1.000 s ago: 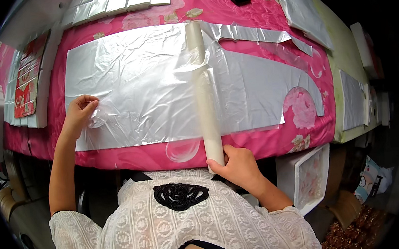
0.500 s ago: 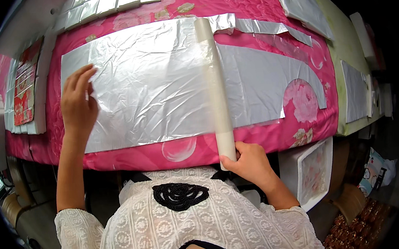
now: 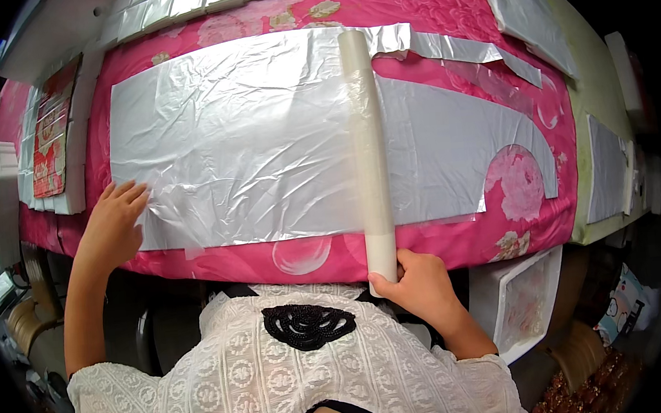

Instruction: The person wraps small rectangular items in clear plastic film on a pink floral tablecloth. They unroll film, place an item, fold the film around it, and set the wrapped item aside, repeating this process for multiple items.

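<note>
Clear film (image 3: 169, 209) part-way along a silver sheet (image 3: 443, 141), its roll (image 3: 368, 140) lying across
Left of the roll the sheet looks covered, glossy and wrinkled; the flatter stretch to the right seems not yet done, though I can't be certain it's bare. The right hand (image 3: 422, 281) has its fingers clamped round the roll's near end; the left hand (image 3: 112, 225) is at the sheet's left edge, fingers stretched out, gripping nothing I can see, well apart from the roll

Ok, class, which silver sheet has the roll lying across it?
The large middle sheet with curved cutouts; the roll crosses it, while the silver sheet at upper right lies clear of the roll.
</note>
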A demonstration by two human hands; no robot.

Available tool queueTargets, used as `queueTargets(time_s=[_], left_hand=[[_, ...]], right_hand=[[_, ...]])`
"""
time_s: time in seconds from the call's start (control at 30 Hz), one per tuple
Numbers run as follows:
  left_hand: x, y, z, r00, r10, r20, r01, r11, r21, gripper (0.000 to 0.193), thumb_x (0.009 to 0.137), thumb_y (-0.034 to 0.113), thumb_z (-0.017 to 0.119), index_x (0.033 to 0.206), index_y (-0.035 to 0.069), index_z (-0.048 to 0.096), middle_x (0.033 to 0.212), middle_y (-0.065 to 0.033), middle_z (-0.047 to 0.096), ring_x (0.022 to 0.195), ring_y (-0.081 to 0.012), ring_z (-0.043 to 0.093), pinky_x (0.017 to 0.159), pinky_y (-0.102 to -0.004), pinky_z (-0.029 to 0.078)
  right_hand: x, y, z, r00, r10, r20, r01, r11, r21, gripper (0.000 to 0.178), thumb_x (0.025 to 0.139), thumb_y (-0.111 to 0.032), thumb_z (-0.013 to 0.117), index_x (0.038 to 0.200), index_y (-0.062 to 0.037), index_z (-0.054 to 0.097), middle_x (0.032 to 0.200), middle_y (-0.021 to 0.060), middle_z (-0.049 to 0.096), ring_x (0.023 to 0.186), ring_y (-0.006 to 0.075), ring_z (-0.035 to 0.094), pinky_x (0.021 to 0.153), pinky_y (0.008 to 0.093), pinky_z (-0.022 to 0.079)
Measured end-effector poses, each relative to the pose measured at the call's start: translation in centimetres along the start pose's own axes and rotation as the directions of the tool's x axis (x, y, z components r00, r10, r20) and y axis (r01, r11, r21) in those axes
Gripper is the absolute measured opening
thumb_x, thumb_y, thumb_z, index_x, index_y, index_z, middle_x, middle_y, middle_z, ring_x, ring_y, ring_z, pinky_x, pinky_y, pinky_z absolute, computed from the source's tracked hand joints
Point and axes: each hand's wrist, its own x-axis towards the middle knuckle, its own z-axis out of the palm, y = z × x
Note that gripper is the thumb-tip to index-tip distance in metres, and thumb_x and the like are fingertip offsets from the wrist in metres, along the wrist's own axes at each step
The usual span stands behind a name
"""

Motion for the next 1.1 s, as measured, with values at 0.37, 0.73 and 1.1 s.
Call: queueTargets(time_s=[0.37, 0.73, 1.1], left_hand=[[0.5, 5.1, -1.6, 0.884, -0.148, -0.443, 0.058, 0.976, -0.210, 0.043, 0.079, -0.005, 0.049, 0.122, -0.004, 0.048, 0.120, -0.0219, 0.053, 0.110, -0.0364, 0.051, 0.094, -0.0399, 0.042], [16.4, 18.8, 4.5, 0.805, 0.119, -0.581, -0.375, 0.862, -0.342, 0.060, 0.085, 0.012, 0.048, 0.138, -0.007, 0.026, 0.145, -0.0231, 0.025, 0.136, -0.0357, 0.021, 0.112, -0.0444, 0.016], [17.2, 19.1, 5.0, 0.834, 0.215, -0.508, -0.314, 0.942, -0.116, 0.066, 0.085, 0.028, 0.041, 0.137, -0.009, 0.025, 0.145, -0.0248, 0.022, 0.138, -0.0355, 0.018, 0.112, -0.0462, 0.011]], right_hand=[[-0.1, -0.1, 0.1, 0.998, -0.027, -0.053, 0.026, 0.999, -0.022, 0.044, 0.070, -0.039, 0.068, 0.083, 0.0024, 0.062, 0.066, 0.0183, 0.063, 0.062, 0.0322, 0.063, 0.059, 0.0396, 0.050], [-0.3, -0.2, 0.3, 1.000, 0.006, 0.004, -0.006, 0.999, 0.052, 0.046, 0.071, -0.042, 0.068, 0.081, 0.0024, 0.063, 0.067, 0.0192, 0.063, 0.063, 0.0329, 0.063, 0.059, 0.0400, 0.050], [17.9, -2.8, -8.5, 0.971, -0.183, 0.156, 0.082, 0.862, 0.501, 0.047, 0.088, -0.046, 0.056, 0.085, -0.0005, 0.065, 0.072, 0.0021, 0.063, 0.061, 0.0079, 0.057, 0.058, 0.0203, 0.047]])
